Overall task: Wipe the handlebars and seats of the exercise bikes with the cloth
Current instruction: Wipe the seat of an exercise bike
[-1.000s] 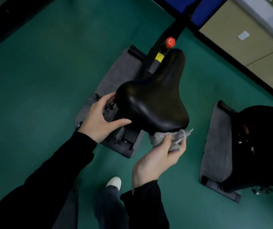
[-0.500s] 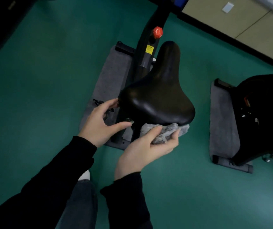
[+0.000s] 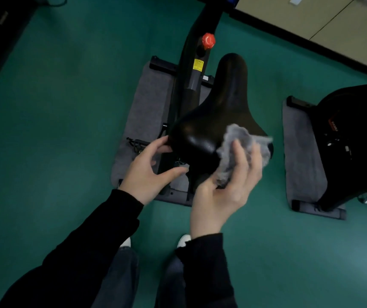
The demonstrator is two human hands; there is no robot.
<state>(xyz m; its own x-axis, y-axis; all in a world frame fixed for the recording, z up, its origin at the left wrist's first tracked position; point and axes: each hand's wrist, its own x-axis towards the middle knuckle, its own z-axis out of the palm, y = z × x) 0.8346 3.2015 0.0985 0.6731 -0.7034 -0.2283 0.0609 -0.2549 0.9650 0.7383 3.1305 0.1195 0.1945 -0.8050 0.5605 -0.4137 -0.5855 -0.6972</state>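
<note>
While the left hand [image 3: 148, 168] steadies the black seat [image 3: 216, 116] at its rear left edge, the right hand [image 3: 222, 194] holds a bunched grey cloth [image 3: 237, 145] against the seat's rear right side. On the left hand the fingers [image 3: 159, 145] are curved and spread wide, their tips on the rim of the seat and the thumb stretched out below it; whether the thumb touches the underside I cannot tell. The right hand's fingers [image 3: 241, 161] are only slightly bent and lie over the cloth, pressing it to the seat, while the thumb closes in on the lower folds – so the cloth is pinched in that hand. Its upper right edge is blurred.

The seat points its narrow nose away from the person. Beyond it stands the dark frame post [image 3: 191, 85], which carries a yellow label [image 3: 198, 65] and a red knob [image 3: 208, 41]. This bike stands on a grey mat [image 3: 147, 101] laid on the green floor [image 3: 56, 112].

To the right, well apart, a second black bike [image 3: 355, 138] stands on its own grey mat [image 3: 300, 152]. Beige cabinet fronts [image 3: 324, 16] run along the top right corner.

Both arms wear black sleeves [image 3: 93, 236] – below them two white shoe tips [image 3: 183, 240] show on the floor.
</note>
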